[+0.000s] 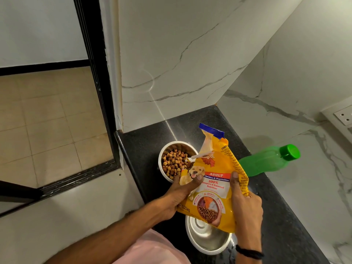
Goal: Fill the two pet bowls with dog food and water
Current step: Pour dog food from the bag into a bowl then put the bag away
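A yellow dog food bag is held above the black counter, its torn top pointing up and away. My left hand grips its lower left side and my right hand grips its right side. Behind the bag stands a steel bowl holding brown kibble. A second steel bowl sits nearer me with nothing in it, partly hidden under the bag. A green bottle with a green cap stands on the counter to the right, tilted in this wide view.
Marble walls close the counter at the back and right, with a wall socket at the right. The counter's left edge drops to a light floor. A black-framed doorway opens onto beige tiles at the left.
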